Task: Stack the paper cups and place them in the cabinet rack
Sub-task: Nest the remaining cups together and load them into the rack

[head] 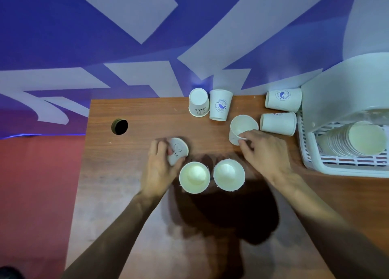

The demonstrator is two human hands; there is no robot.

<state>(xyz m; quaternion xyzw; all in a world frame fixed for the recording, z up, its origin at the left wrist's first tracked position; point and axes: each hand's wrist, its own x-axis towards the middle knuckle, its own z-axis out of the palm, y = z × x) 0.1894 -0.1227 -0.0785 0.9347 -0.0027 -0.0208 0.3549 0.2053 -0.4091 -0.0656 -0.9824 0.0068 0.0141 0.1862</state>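
Note:
White paper cups are scattered on a brown wooden table. My left hand grips an overturned cup at the table's middle. My right hand pinches the rim of a tilted open cup. Two upright empty cups stand between my hands, close to me. At the far edge an upside-down cup stands beside an upright printed cup. Two cups lie on their sides next to the white rack, which holds a stack of cups lying sideways.
A round cable hole opens in the table at the left. The rack's white curved cover rises at the right edge. A blue and white patterned wall stands behind the table, and red floor lies to the left.

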